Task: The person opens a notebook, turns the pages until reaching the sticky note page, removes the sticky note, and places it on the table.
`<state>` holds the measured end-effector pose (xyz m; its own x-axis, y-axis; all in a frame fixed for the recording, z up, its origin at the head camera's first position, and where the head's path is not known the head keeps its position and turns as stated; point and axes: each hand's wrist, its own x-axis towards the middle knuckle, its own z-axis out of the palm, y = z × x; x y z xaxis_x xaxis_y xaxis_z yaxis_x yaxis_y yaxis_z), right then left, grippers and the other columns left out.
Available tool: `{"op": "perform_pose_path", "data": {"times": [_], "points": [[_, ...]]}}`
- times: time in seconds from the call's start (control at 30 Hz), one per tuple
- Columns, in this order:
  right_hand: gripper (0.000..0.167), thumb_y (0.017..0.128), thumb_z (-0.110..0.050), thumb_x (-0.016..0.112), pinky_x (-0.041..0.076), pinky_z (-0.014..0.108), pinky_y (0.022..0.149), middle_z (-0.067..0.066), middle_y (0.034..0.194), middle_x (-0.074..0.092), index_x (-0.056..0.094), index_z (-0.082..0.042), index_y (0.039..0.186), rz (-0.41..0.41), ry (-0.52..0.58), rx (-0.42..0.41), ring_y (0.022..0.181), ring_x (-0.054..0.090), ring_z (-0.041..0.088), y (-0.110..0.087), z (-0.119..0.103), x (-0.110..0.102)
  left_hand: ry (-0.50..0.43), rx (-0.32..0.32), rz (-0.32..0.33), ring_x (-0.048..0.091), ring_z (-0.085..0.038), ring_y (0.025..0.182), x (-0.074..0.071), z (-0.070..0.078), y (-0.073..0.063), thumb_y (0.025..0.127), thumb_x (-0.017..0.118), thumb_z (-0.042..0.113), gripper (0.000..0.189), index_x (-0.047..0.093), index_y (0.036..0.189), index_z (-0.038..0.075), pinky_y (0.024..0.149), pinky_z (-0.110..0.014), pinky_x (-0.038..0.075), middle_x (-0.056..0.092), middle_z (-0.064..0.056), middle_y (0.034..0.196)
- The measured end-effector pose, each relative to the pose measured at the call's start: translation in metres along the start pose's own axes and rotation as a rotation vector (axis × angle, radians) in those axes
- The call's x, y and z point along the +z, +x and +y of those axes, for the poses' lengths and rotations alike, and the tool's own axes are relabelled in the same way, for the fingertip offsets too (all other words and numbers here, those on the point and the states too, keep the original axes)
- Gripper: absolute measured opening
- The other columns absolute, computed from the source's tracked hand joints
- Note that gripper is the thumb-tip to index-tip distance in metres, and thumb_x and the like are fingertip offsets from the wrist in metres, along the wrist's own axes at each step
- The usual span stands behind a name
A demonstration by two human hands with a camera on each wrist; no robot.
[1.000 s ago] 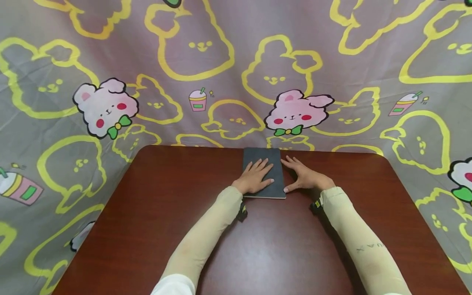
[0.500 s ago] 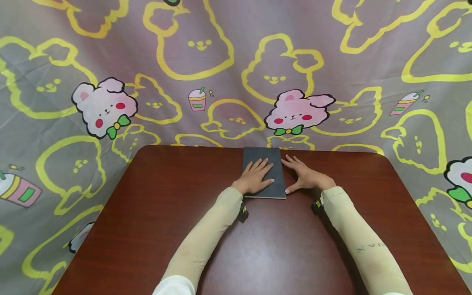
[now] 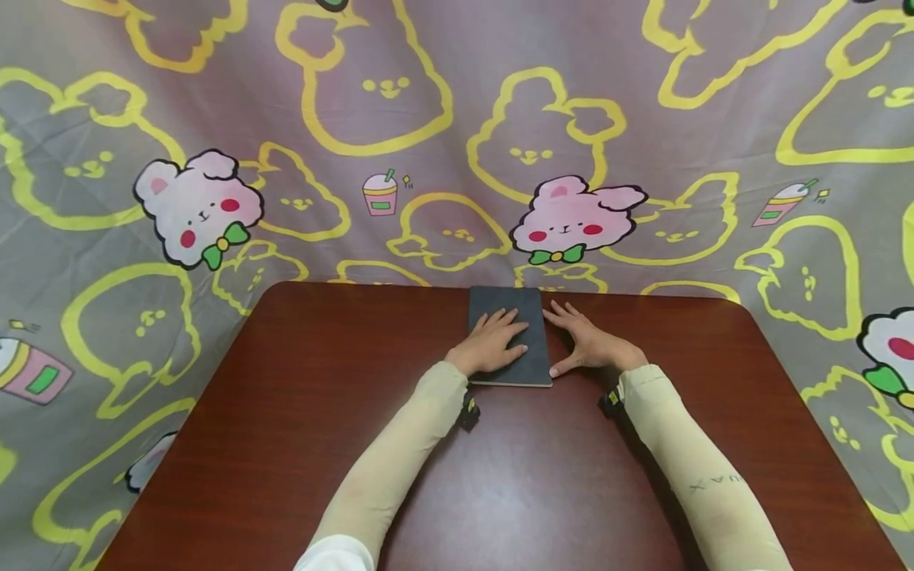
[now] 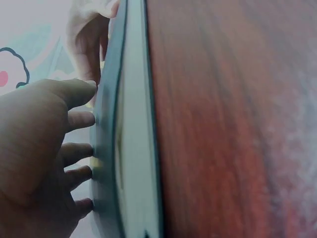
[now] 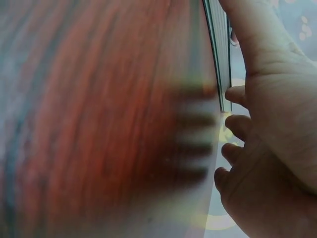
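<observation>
A closed book with a dark cover [image 3: 508, 298] lies at the far edge of the table. My left hand [image 3: 489, 345] rests on that cover with its fingers spread. In the left wrist view, its fingertips touch the cover above the pale page block [image 4: 136, 148]. Beside the book's right edge is my right hand [image 3: 591, 346], fingers extended and thumb apart, its thumb tip right at the near right corner. The right wrist view shows the book's layered page edge [image 5: 219, 54] next to the fingers, with nothing held in that hand [image 5: 277, 99].
The reddish-brown wooden table [image 3: 343, 381] has rounded far corners. Behind it hangs a grey curtain [image 3: 457, 159] printed with yellow outlines and rabbit faces. Each wrist wears a small black camera, such as the left wrist camera [image 3: 469, 410].
</observation>
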<state>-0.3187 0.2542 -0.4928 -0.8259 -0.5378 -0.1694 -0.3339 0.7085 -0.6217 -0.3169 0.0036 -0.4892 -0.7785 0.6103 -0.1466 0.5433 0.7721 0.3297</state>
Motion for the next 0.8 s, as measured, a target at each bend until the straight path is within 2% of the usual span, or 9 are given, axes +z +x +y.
{"op": "perform_pose_path", "data": {"times": [0.23,0.53,0.8], "points": [[0.125,0.069,-0.045,0.093,0.013,0.073,0.117,0.018,0.171,0.000,0.019,-0.010,0.164,0.001,0.005,-0.004,0.155,-0.008,0.046,0.000,0.002,0.002,0.009,0.004,-0.004,0.017,-0.029,0.157,-0.002,0.003,0.000,0.106,0.048,0.045,0.056,0.042,0.157,0.021,0.126,-0.053,0.015,0.024,-0.009,0.169],[0.124,0.070,-0.043,0.093,0.016,0.073,0.117,0.016,0.171,-0.001,0.019,-0.012,0.164,0.028,0.007,-0.014,0.155,-0.007,0.045,-0.003,-0.004,-0.005,0.030,0.019,0.026,0.019,-0.030,0.156,-0.007,0.005,0.000,0.106,0.049,0.043,0.056,0.043,0.156,0.018,0.126,-0.049,0.019,0.025,-0.011,0.168],[0.121,0.072,-0.038,0.093,0.018,0.072,0.117,0.019,0.171,0.001,0.020,-0.009,0.163,0.051,0.021,-0.066,0.155,-0.006,0.047,-0.005,-0.014,-0.013,0.066,0.038,0.034,0.025,-0.028,0.155,-0.016,0.012,-0.006,0.107,0.048,0.043,0.057,0.042,0.157,0.017,0.126,-0.046,0.022,0.028,-0.011,0.167]]}}
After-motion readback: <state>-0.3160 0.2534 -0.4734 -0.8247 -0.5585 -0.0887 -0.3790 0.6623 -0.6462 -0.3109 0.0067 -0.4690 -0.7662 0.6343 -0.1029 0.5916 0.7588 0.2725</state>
